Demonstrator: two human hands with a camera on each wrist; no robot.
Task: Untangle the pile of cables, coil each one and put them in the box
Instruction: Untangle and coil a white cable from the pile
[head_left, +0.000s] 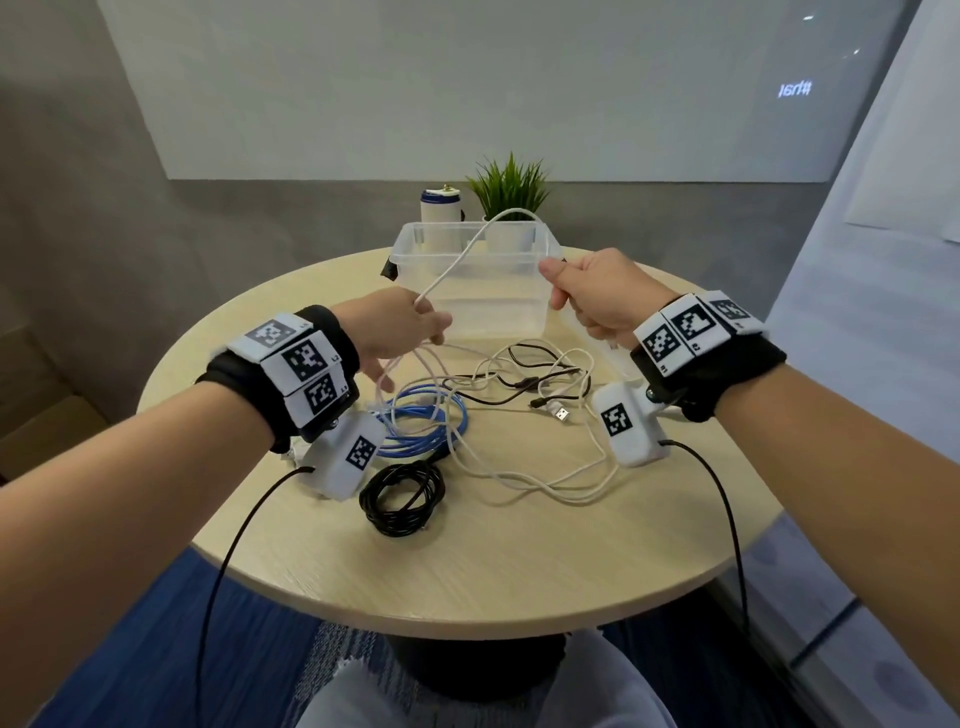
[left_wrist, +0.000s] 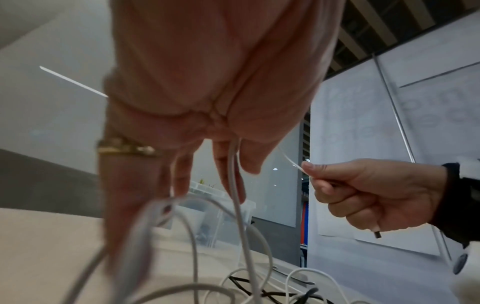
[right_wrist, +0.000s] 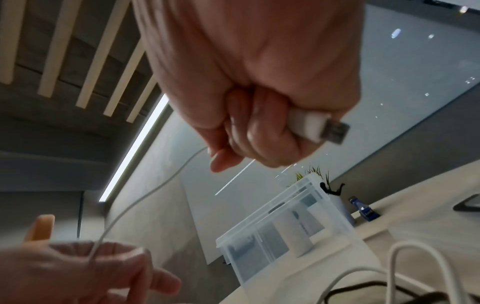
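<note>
Box: clear plastic box (head_left: 470, 270) at 12 o'clock on the round tabletop (head_left: 467, 561), open at the top; nothing shows inside it, and the things seen through its walls stand behind it.
White cable: white cable (head_left: 467, 249) arches from one hand to the other, its high point above the box's far rim; more of it hangs in loops below the left hand down to the tabletop.
Right grip: right hand (head_left: 602, 296) at 2 o'clock, fingers clenched round the white cable's end, with the white USB plug (right_wrist: 319, 129) sticking out of the fist.
Left grip: left hand (head_left: 395, 327) at 10 o'clock, thumb and fingers pinching the white cable, the other fingers hanging down among its loops.
Pile: loose white and thin black cables (head_left: 524, 379) lie crossed at the centre, just in front of the box; a silver USB plug (head_left: 561, 414) lies among them.
Blue cable: coiled blue cable (head_left: 431, 426) at 9 o'clock of the pile, under the white loops.
Black cable: coiled black cable (head_left: 402, 496) at 7 o'clock, apart from the tangle.
Behind the box: white canister with a blue top (head_left: 440, 208) and a small potted plant (head_left: 511, 192), both at 12 o'clock.
</note>
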